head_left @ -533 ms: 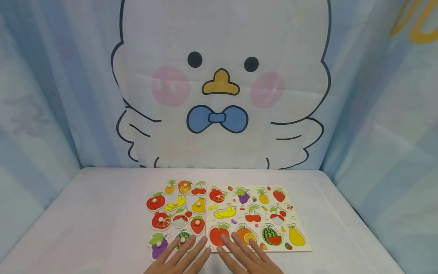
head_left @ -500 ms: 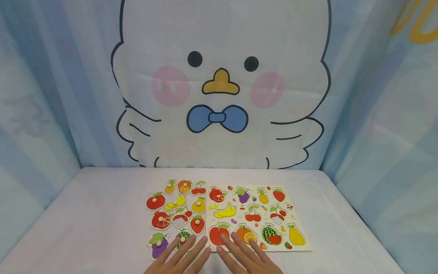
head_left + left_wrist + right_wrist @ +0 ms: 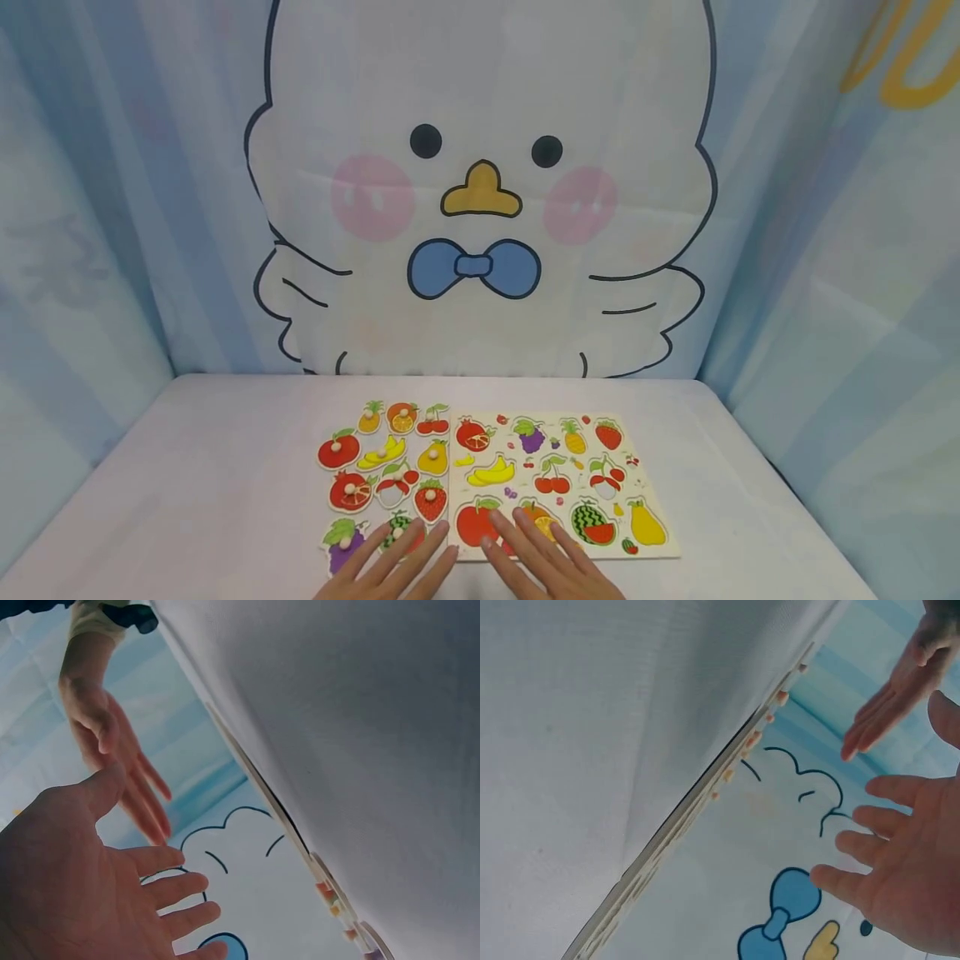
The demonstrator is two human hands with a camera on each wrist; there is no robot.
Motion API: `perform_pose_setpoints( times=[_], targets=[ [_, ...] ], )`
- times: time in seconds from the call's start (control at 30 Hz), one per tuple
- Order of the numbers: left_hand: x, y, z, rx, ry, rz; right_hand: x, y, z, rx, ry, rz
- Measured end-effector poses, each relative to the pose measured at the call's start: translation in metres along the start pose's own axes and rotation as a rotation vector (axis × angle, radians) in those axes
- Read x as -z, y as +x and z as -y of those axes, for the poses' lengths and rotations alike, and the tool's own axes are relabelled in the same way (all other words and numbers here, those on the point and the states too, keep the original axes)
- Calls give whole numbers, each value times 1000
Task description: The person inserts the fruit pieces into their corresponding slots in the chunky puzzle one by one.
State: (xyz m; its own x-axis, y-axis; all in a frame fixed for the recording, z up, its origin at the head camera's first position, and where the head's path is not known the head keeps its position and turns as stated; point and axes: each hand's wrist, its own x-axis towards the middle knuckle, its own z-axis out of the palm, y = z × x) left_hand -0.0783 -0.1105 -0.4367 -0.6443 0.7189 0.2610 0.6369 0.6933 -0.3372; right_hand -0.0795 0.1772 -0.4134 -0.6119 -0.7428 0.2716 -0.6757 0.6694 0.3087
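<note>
My left hand is held palm down with straight, spread fingers, in front of the grape piece and partly over the watermelon piece. My right hand lies flat in the same way, its fingertips covering parts of the apple picture and orange picture on the wooden puzzle board. Neither hand grips anything. Both wrist views show the palms apart from the table top, with fingers extended.
Left of the board lie several knobbed fruit pieces, among them bananas, a pear and a strawberry. They sit on a white table. Behind stands a curtain with a cartoon bird.
The head view has tilted slightly, so the table and curtain appear a little lower. Both hands keep nearly the same pose and the pieces stay put.
</note>
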Motion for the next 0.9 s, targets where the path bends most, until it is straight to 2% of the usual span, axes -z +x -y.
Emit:
perform_pose_setpoints(
  times=[0.07, 0.17, 0.3, 0.43, 0.57, 0.8, 0.9],
  targets=[
    [-2, 0, 1, 4, 9, 2, 0, 0, -3, -9, 20, 2],
    [-4, 0, 4, 17, -20, 39, 3, 3, -10, -61, 128, 84],
    [-3, 3, 7, 51, -135, 161, 11, 7, -26, -199, 382, 244],
    [-1, 7, 13, 72, -185, 235, 17, 9, -40, -314, 534, 289],
    [2, 10, 19, 72, -183, 229, 19, 9, -50, -365, 554, 284],
    [6, 11, 25, 115, -228, 240, 16, 5, -63, -398, 486, 239],
    [9, 13, 29, 127, -271, 240, 17, 4, -75, -460, 500, 242]
  ],
)
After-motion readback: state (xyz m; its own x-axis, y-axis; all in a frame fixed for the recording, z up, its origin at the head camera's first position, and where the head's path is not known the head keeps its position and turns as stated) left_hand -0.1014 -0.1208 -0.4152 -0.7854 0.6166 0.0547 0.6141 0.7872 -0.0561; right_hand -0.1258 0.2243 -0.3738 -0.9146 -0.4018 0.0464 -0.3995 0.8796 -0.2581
